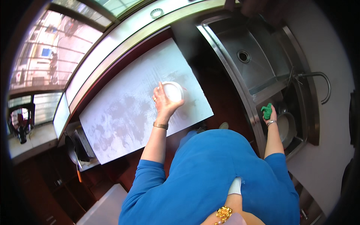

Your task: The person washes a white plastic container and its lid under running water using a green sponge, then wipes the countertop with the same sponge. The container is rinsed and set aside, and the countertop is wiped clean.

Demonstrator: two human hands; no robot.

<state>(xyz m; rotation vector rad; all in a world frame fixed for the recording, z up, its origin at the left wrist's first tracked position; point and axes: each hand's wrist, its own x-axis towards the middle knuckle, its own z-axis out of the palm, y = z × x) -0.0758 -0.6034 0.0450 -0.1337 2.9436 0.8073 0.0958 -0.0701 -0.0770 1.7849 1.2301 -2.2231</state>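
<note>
My left hand (164, 101), with rings and a wrist band, grips the rim of a round white container (173, 92) over a pale table top (123, 112) marked with grey smudges. Whether the container touches the surface cannot be told. Off to the right, my right hand (271, 114) is closed around a crumpled green cloth (266, 110) above the nearer basin of a steel double sink (253, 98). A round metal pan (287, 128) lies in that basin, just beyond the wrist.
A curved faucet (327, 84) rises at the sink's right edge. The farther basin has a drain (243, 56). Along the window sill (126, 33) lies a ring-shaped object (156, 13). A frying pan (72, 150) with an orange-tipped handle stands at left.
</note>
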